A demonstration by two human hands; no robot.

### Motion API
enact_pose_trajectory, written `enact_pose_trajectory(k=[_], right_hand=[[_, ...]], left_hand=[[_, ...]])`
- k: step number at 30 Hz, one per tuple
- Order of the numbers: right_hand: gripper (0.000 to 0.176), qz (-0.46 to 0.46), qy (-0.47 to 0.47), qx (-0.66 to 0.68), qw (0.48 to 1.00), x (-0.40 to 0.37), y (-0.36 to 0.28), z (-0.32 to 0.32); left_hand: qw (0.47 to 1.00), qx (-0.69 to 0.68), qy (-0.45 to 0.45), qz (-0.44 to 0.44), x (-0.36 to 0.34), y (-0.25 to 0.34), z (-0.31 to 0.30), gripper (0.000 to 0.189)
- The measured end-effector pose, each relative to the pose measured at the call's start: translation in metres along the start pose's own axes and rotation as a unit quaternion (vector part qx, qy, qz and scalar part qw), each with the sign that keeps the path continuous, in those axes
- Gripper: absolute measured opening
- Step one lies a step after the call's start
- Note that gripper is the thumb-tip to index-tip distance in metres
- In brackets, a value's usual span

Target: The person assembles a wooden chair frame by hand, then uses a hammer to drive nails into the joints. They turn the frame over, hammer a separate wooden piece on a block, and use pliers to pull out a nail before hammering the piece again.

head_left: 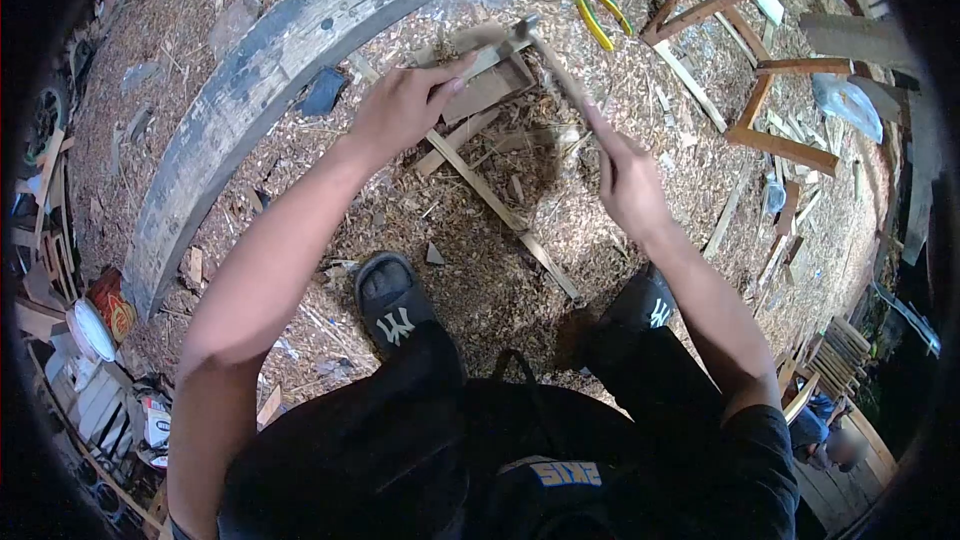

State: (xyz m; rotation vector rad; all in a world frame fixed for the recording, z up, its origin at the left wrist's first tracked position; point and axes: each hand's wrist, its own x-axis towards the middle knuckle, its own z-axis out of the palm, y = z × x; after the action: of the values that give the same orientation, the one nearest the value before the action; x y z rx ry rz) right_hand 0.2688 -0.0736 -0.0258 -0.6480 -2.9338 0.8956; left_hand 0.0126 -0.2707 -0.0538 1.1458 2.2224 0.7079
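Observation:
My right hand [635, 185] is wrapped round the handle of a hammer [560, 72], which slants up and to the left. The hammer's head is right at the far end of a thin wooden strip [489, 61]. That strip is pinched between the thumb and fingers of my left hand [402, 112]. Under the strip lies a small box-like wooden piece [487, 92] with raised edges. Loose wooden slats [478, 183] rest on the ground just nearer to me. Whatever nail there may be under the hammer head is too small to see.
A long weathered beam [235, 90] curves across the left and top. Yellow-handled pliers [592, 5] lie beyond the hammer. Wooden frames [745, 65] stand at the right on ground covered in wood shavings. Another person [815, 432] is at the far lower right.

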Motion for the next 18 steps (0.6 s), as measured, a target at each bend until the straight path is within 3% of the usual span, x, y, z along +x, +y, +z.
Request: enact_pose_trajectory(k=[2,4,5,8,10,12,14,16,17,18], right_hand=[[0.059,0.0,0.007,-0.014,1.0,-0.001,0.0,-0.005],[0.059,-0.031,0.055,0.004,0.998,-0.003,0.003,-0.002],[0.056,0.029,0.065,0.033,0.997,-0.006,0.004,0.0],[0.048,0.037,0.143,0.039,0.988,-0.007,0.018,0.004],[0.048,0.062,0.147,0.013,0.987,-0.01,0.028,-0.002],[0.046,0.081,0.137,-0.012,0.987,-0.015,0.044,0.001],[0.044,0.081,0.148,-0.025,0.985,-0.019,0.053,-0.001],[0.041,0.087,0.11,-0.131,0.981,-0.017,0.052,-0.006],[0.032,-0.014,0.185,-0.168,0.968,-0.012,0.052,-0.007],[0.032,-0.012,0.192,-0.168,0.967,-0.004,0.043,-0.012]], left_hand=[[0.99,0.028,-0.111,-0.086,0.002,0.021,-0.016,0.042],[0.997,0.037,-0.057,-0.047,-0.001,0.005,0.002,0.046],[0.994,0.07,-0.069,-0.037,-0.002,0.002,0.004,0.049],[0.994,0.099,-0.05,-0.001,-0.006,-0.007,-0.003,0.058],[0.986,-0.083,-0.113,-0.09,-0.013,0.008,-0.023,0.057],[0.986,-0.107,-0.095,-0.083,-0.02,0.016,-0.032,0.054],[0.964,-0.213,-0.111,-0.115,-0.024,0.013,-0.036,0.05],[0.964,-0.215,-0.123,-0.096,-0.027,0.014,-0.041,0.049],[0.951,-0.271,-0.121,-0.084,-0.03,0.016,-0.04,0.048],[0.935,-0.326,-0.119,-0.073,-0.032,0.018,-0.04,0.048]])
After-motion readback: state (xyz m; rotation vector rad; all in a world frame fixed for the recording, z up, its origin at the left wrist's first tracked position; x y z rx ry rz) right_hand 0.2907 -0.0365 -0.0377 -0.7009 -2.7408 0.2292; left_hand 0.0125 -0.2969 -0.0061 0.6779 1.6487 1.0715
